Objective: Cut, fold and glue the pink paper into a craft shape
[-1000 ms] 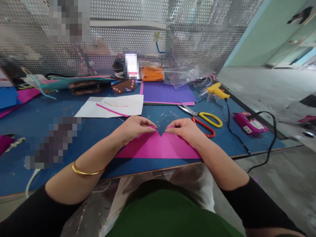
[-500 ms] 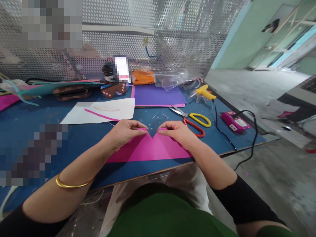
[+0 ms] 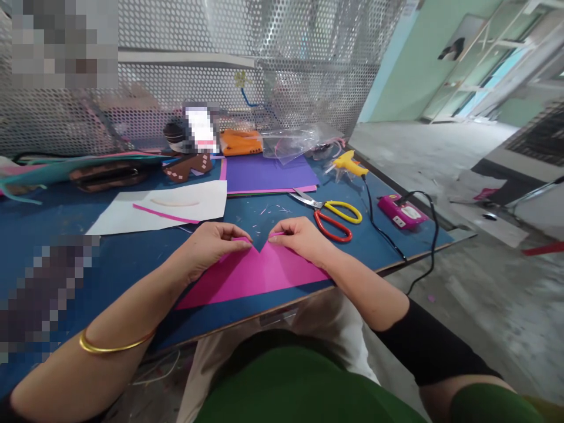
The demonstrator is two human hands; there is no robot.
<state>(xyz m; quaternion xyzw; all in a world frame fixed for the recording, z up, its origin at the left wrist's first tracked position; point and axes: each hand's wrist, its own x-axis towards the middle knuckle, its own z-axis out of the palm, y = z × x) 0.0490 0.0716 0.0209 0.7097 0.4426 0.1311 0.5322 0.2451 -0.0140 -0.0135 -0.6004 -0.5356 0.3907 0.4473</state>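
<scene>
A bright pink sheet (image 3: 259, 273), paper or thin foam, lies near the front edge of the blue table, with a V-shaped notch at the middle of its far edge. My left hand (image 3: 211, 247) pinches that edge just left of the notch, thumb on top and fingers behind. On the notch's other side my right hand (image 3: 297, 238) grips the sheet the same way. Scissors (image 3: 328, 214) with one yellow and one red handle rest beyond my right hand. Past my left hand, a narrow pink strip (image 3: 165, 214) lies on a white sheet (image 3: 118, 208).
Purple sheets (image 3: 268, 173) are stacked toward the back. A yellow glue gun (image 3: 350, 163) stands at the right, near a magenta power box (image 3: 402, 211) with a black cord. A brown cut-out (image 3: 187, 167), an orange item (image 3: 241, 142) and plastic bags line the mesh screen (image 3: 176, 76).
The view has swung slightly right, so the table items appear further left. Both hands keep hold of the pink sheet beside the notch, and the sheet looks a little more tilted.
</scene>
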